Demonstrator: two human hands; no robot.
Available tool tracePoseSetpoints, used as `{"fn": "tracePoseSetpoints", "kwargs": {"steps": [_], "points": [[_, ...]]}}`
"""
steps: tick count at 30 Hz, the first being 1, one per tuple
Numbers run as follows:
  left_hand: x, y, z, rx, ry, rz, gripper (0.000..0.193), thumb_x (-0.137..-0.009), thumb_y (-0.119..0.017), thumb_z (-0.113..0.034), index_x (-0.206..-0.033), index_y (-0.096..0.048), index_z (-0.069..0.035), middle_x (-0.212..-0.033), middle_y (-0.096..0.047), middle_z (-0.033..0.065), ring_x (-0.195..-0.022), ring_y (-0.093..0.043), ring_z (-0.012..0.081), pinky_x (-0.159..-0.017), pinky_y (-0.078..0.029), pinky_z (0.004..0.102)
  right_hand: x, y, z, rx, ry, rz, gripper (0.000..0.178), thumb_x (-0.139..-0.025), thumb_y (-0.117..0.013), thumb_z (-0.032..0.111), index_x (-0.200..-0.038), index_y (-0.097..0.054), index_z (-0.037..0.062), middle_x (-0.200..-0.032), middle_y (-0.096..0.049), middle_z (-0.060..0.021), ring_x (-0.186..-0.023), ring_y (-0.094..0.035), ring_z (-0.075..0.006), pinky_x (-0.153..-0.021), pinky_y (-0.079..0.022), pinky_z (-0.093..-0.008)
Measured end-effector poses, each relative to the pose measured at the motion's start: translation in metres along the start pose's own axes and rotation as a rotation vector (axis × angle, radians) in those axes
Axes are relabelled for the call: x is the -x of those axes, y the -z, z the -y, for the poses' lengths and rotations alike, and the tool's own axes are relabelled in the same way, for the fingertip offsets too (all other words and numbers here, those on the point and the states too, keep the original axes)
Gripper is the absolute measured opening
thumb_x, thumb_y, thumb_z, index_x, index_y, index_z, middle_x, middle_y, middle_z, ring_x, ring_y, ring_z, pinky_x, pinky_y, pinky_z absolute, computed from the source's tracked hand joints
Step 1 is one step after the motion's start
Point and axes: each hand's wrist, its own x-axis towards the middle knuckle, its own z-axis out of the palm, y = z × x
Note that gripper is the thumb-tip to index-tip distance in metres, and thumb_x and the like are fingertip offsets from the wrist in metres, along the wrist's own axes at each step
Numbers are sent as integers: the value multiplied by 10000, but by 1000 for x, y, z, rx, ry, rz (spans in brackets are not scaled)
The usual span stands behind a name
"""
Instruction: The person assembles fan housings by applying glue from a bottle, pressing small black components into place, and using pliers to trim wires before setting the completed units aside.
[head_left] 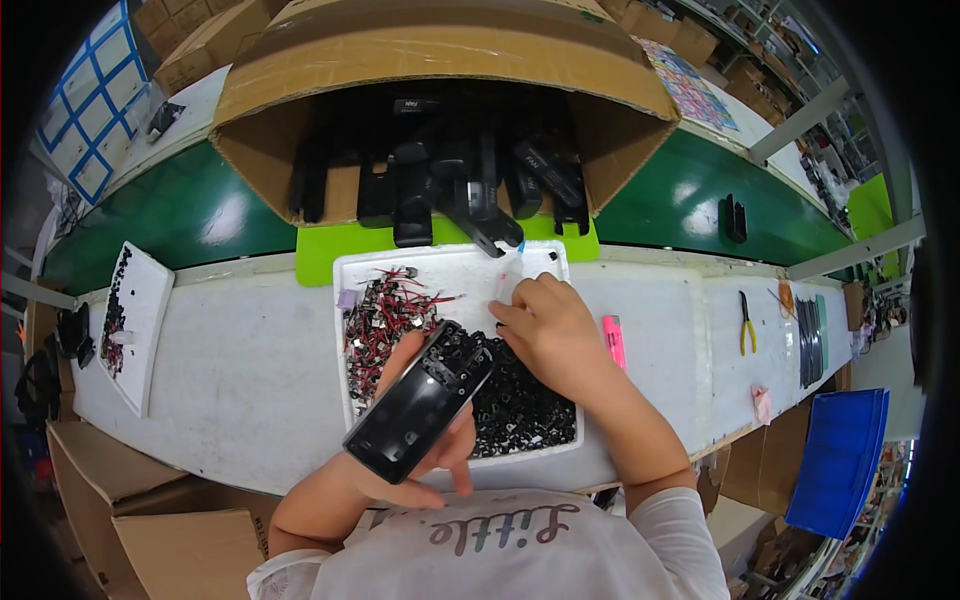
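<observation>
So a long black housing (415, 405) is being held in the left hand (440, 458), glossy hollowed face up and tilted, with the fingers wrapped around it from underneath; it's held over the near left part of a white foam tray (455, 272). The right hand (548, 322) is bent over the far right part of that tray, thumb and index finger drawn close together beside a small translucent piece (509, 276) (whether it's actually pinched can't be told from this angle). Inside the tray, red-wired parts (385, 320) are heaped on the left and small black parts (520, 412) are piled on the right. Behind it, a big cardboard box (450, 55) is laid open toward the worker, with more black housings (410, 188) jumbled inside and some poking out over a lime-green mat (318, 255). A pink object (613, 340) is parked just right of the tray, and yellow-handled pliers (748, 330) are left farther right on the white tabletop (240, 350). Another white tray (148, 325), with small dark bits along one side, is set well off to the left.
</observation>
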Motion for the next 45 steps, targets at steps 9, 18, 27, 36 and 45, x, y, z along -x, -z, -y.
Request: {"fn": "tracePoseSetpoints", "kwargs": {"steps": [9,18,27,36,45], "points": [[-4,14,5,-215,-112,-150,557,-874,-568,-261,-1326,-292,-88,-854,-461,48,-614,-442,115,-520,-505,347,8,-12,-3,91,-70,4,104,-618,-677,48,-711,-632,41,-748,-468,-67,-755,-493,-241,-670,-428,-342],[-14,16,8,-433,-114,-334,509,-868,-560,-333,-1261,-408,-48,-1245,-455,124,-1155,-448,243,-922,-404,376,8,13,4,-787,-422,98,78,-787,-614,3,-864,-612,17,-830,-574,-39,-735,-563,-117,-637,-448,-225],[-11,17,8,-203,-50,-232,541,-876,-537,-370,-1278,-403,-33,-1368,-347,189,-1265,-357,292,-992,-356,389,6,18,26,-706,-349,17,72,-790,-624,31,-849,-586,16,-728,-578,-42,-618,-552,-119,-567,-441,-240],[-11,17,10,-318,-94,-189,541,-870,-561,-333,-1291,-391,-37,-1350,-374,177,-1266,-356,287,-976,-377,394,8,14,25,-573,-164,-113,132,-701,-672,7,-802,-589,22,-710,-554,-71,-605,-550,-211,-515,-439,-299],[-7,12,9,-746,-16,-245,537,-739,-661,4,-1231,-448,-17,-1291,-449,141,-1081,-484,143,-864,-445,304,5,29,22,-452,199,-152,168,-666,-705,52,-785,-587,59,-704,-557,-54,-601,-551,-231,-518,-435,-320]]}}
